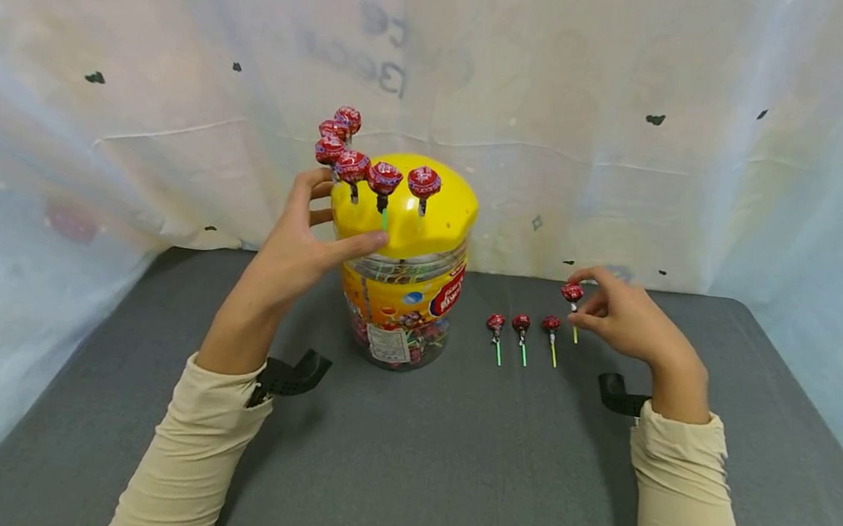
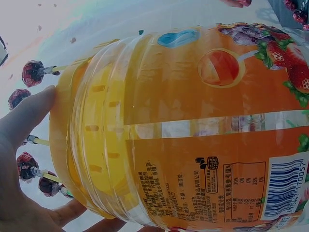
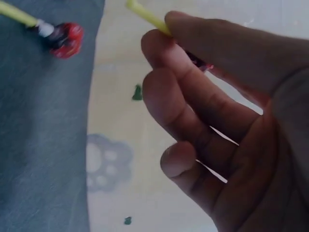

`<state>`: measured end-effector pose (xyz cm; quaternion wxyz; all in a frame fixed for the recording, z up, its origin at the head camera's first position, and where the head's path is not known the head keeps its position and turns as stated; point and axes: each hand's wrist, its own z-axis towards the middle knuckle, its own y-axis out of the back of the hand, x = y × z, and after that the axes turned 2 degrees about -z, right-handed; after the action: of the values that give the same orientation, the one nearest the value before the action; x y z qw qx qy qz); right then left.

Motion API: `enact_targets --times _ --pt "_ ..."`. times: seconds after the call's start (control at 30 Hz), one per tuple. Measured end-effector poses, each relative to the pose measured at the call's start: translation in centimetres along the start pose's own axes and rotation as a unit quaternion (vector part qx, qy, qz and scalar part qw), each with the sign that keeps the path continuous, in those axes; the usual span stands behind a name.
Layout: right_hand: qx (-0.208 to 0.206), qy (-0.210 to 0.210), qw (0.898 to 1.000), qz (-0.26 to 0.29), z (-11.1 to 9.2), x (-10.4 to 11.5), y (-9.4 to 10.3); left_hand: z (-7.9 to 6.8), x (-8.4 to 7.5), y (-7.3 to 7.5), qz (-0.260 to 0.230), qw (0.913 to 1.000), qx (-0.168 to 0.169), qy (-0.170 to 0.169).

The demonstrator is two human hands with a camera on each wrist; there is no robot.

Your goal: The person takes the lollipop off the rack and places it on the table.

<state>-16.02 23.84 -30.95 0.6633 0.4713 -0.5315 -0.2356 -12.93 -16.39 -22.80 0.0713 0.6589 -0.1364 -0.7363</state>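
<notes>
A large clear jar [image 1: 403,299] with an orange wrapper and a yellow lid [image 1: 437,210] stands upright on the table. Several red-wrapped lollipops [image 1: 424,181] stick out of the lid along its left and front edge. My left hand [image 1: 291,247] grips the lid from the left, its thumb [image 2: 29,113] at the front among the sticks and the fingers round the far side. To the right of the jar, my right hand [image 1: 631,319] pinches another lollipop [image 1: 572,292] by its yellow stick [image 3: 147,15], between thumb and fingertips, head up.
Three lollipops [image 1: 521,323] lie in a row on the grey table [image 1: 449,466] between the jar and my right hand, sticks towards me. A pale curtain [image 1: 541,98] hangs behind the table's far edge. Black wrist mounts [image 1: 299,373] jut inward from both sleeves.
</notes>
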Motion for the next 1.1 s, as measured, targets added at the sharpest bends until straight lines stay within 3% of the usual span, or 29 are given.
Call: enact_targets --times 0.6,1.1 --pt "0.062 -0.052 0.997 -0.01 0.6 -4.9 -2.3 0.1 0.0 0.0 -0.001 1.0 0.001 -0.005" --pt "0.079 -0.063 0.995 -0.003 0.7 -4.8 -2.9 -0.2 0.0 0.0 0.006 1.0 0.002 -0.007"
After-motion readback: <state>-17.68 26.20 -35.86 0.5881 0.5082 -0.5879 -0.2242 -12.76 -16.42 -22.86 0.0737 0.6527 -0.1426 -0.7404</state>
